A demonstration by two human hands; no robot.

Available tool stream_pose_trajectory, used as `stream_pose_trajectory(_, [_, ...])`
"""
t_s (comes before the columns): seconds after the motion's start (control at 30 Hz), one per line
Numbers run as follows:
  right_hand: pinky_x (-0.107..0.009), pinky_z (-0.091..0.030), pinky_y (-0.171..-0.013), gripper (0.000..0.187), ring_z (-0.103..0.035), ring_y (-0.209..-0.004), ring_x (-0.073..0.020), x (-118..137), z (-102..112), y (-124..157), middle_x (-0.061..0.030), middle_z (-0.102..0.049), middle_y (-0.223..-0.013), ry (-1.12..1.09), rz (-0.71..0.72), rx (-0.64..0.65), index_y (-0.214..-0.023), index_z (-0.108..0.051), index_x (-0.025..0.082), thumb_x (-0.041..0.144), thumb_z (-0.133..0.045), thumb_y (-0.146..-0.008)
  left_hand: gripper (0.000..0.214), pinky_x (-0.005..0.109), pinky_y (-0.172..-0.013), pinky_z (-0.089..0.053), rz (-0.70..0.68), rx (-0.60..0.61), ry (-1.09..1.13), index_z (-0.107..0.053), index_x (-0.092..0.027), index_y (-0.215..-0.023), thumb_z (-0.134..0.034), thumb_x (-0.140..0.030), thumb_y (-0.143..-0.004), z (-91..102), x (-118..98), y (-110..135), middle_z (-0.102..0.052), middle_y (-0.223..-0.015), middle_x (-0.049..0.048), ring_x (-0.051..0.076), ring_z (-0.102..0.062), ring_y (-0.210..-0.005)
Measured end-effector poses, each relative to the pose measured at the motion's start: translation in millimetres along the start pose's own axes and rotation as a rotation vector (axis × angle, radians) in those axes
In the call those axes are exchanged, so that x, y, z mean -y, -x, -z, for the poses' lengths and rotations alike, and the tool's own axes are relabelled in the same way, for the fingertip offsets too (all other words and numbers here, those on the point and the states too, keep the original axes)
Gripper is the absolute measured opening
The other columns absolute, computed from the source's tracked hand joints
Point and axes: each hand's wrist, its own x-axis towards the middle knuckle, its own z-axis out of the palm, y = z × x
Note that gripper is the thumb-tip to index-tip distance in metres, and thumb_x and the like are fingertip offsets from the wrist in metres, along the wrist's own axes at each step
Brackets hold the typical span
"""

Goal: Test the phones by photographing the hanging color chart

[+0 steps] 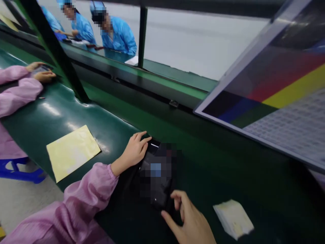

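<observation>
A dark glossy panel (164, 189), rectangular and partly pixelated, lies low over the dark green worktop between my hands. My left hand (134, 149) is at its far left corner, fingers reaching along the edge with the thumb close to the surface. Around the near right corner, my right hand (189, 217) has its thumb and bent index finger on the edges. The undersides of the fingers are hidden. To the right of my right hand sits a folded whitish cloth or wad of paper (234, 219). A yellow sheet (73, 153) lies left of my left hand.
A large display board (276, 95) with colour stripes leans at the right. A green post (56, 54) and rail cross behind the worktop. At left, a co-worker's hands (42, 73) hold a dark item above a blue stool (22, 171). People in blue work beyond.
</observation>
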Motion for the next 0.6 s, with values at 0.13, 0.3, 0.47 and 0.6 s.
stream_pose_trajectory(0.13, [-0.056, -0.053, -0.108, 0.079, -0.053, -0.134, -0.0342, 8.1, -14.0, -3.0, -0.0124, -0.043, -0.151, -0.209, -0.062, -0.192, -0.147, -0.036, 0.031, 0.035, -0.083, -0.083, 0.037, 0.054, -0.114, -0.042, -0.012, 0.039, -0.044, -0.067, -0.015, -0.135, -0.046, -0.023, -0.106, 5.4, -2.2, 4.7, -0.055, -0.146, 0.0175, 0.034, -0.049, -0.135])
stream_pose_trajectory(0.3, [-0.059, -0.028, -0.127, 0.111, -0.022, -0.156, -0.0326, 5.0, -27.5, 0.8, -0.0114, -0.017, -0.169, -0.435, 0.002, -0.105, -0.159, -0.019, 0.033, 0.043, -0.093, -0.077, 0.045, 0.059, -0.115, -0.036, -0.024, 0.095, -0.090, -0.067, -0.013, -0.137, -0.040, -0.032, -0.107, 12.1, -6.1, 9.9, -0.052, -0.149, 0.0209, 0.040, -0.044, -0.139])
stream_pose_trajectory(0.47, [-0.058, -0.030, -0.127, 0.121, -0.017, -0.158, -0.0321, 2.1, -32.6, 2.9, -0.0108, -0.011, -0.171, -0.451, 0.038, -0.041, -0.161, -0.012, 0.035, 0.038, -0.096, -0.075, 0.046, 0.059, -0.114, -0.038, -0.036, 0.086, -0.147, -0.069, -0.018, -0.136, -0.039, -0.037, -0.107, 18.1, -9.7, 12.2, -0.055, -0.149, 0.0169, 0.041, -0.044, -0.140])
stream_pose_trajectory(0.6, [-0.053, -0.034, -0.126, 0.123, -0.014, -0.159, -0.0292, 1.7, -37.5, 2.6, -0.0109, -0.009, -0.172, -0.387, 0.077, -0.050, -0.162, -0.007, 0.033, 0.026, -0.095, -0.076, 0.047, 0.059, -0.115, -0.038, -0.030, 0.077, -0.121, -0.072, -0.014, -0.131, -0.038, -0.035, -0.107, 19.0, -12.9, 9.6, -0.060, -0.144, 0.0169, 0.039, -0.049, -0.135])
